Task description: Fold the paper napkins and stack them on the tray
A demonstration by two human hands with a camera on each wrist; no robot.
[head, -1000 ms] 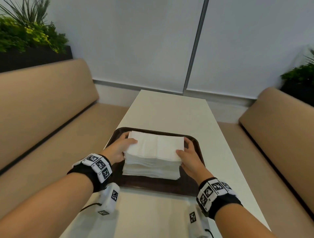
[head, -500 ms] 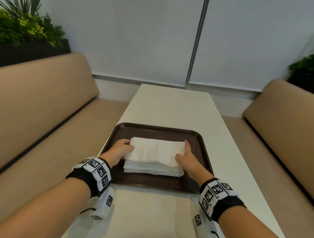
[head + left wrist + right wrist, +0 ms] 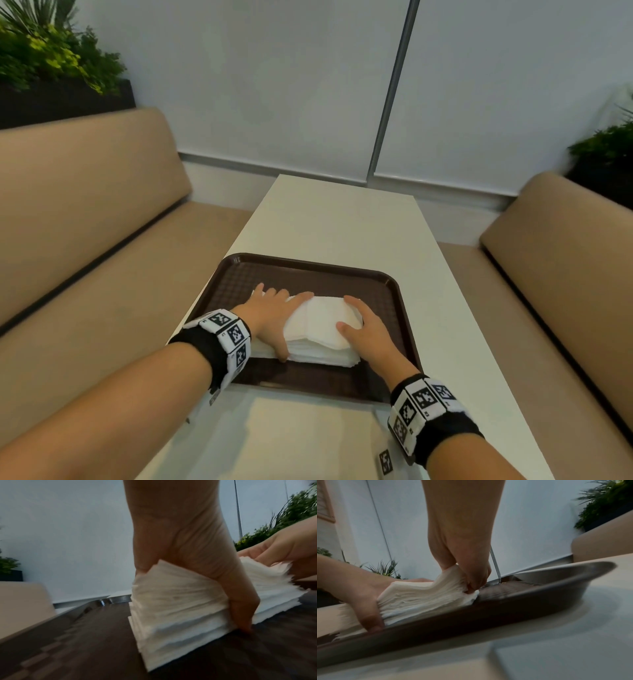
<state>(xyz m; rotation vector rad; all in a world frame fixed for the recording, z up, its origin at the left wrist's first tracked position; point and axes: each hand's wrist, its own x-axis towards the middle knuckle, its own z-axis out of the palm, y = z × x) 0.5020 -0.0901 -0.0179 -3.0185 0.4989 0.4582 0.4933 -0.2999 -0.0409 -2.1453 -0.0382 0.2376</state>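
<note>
We found the stack of white napkins (image 3: 322, 329) lying in the brown tray (image 3: 308, 270) on the counter (image 3: 339, 219). Our left hand (image 3: 270, 311) lay on its left side, thumb curled down the near edge; our right hand (image 3: 368, 329) pinched the right edge.

A thick white napkin stack (image 3: 322, 329) lies flat on the brown tray (image 3: 308, 274).

White napkins (image 3: 322, 325); dark brown grid-textured tray (image 3: 308, 274); beige benches (image 3: 85, 212).
</note>
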